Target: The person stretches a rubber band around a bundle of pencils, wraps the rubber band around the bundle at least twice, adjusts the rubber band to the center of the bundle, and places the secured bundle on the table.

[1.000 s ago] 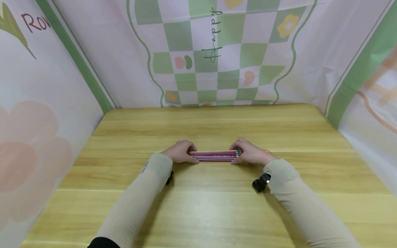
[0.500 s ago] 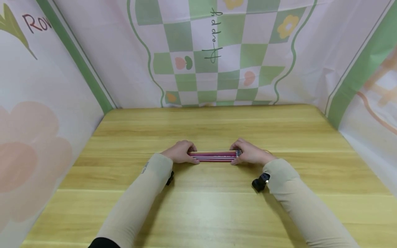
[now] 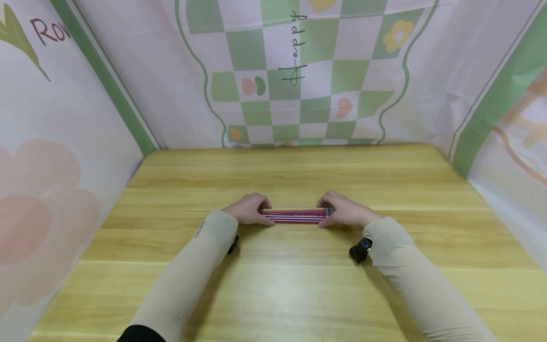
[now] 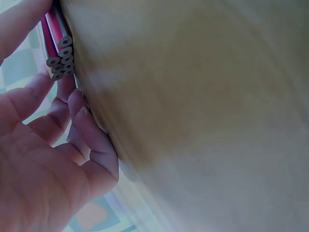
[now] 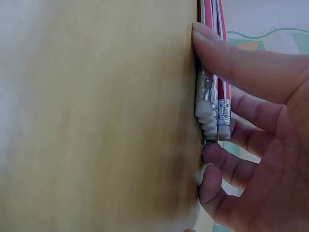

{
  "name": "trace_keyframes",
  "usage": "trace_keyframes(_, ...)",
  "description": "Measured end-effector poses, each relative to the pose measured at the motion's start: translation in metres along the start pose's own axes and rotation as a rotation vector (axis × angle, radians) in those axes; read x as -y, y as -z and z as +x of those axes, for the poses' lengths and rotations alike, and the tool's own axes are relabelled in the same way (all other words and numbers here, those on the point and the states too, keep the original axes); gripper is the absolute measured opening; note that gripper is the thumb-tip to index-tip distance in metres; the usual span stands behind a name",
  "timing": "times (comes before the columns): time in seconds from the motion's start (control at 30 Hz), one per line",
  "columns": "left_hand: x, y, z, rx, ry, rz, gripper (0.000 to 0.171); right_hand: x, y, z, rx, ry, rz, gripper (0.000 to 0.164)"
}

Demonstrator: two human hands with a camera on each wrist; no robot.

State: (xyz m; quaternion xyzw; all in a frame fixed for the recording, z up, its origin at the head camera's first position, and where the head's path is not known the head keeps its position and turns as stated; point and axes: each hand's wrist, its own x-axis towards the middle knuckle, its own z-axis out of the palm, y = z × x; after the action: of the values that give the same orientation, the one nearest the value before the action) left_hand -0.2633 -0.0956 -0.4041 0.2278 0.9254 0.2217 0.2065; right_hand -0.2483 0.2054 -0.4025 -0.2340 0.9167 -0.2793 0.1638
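A bundle of red-and-white striped pencils [image 3: 295, 216] lies sideways on the table between my two hands. My left hand [image 3: 248, 209] grips its left end, thumb on the near side and fingers on the far side. In the left wrist view the flat, unsharpened pencil ends [image 4: 66, 53] are stacked in layers. My right hand [image 3: 347, 211] holds the other end the same way. White erasers [image 5: 205, 110] in silver ferrules show there in the right wrist view, not all level with each other. The hands cover both ends of the bundle in the head view.
The wooden table [image 3: 278, 285] stretches around the hands. A thin orange loop or cord [image 3: 368, 208] shows behind the right wrist, mostly hidden. Printed cloth [image 3: 171, 95] hangs behind the table and at both sides. Small black cameras [image 3: 360, 251] sit at the wrists.
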Motion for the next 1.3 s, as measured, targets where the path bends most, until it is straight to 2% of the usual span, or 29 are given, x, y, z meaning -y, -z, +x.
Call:
trace_keyframes(0.27,-0.0077,0.001,-0.0034,0.02,0.01,0.016,0.048,0.0039,0.0055,0.0007,0.044,0.0,-0.024,0.045)
trace_keyframes(0.5,-0.0077,-0.0012,-0.0027,0.016,-0.001,0.025,0.048,0.0072,0.0054,0.003,0.052,0.01,-0.053,0.035)
trace_keyframes(0.8,-0.0073,-0.0023,-0.0004,0.014,-0.027,0.028,0.046,0.0062,0.0037,0.0025,0.056,0.015,-0.094,0.035)
trace_keyframes(1.1,-0.0077,-0.0008,-0.0003,0.018,-0.012,0.022,0.042,0.0082,0.0045,0.0034,0.074,-0.013,-0.096,0.039)
trace_keyframes(1.3,-0.0102,-0.0002,0.0,0.046,-0.017,0.09,0.041,0.0094,0.0039,0.0031,0.091,-0.033,-0.114,0.036)
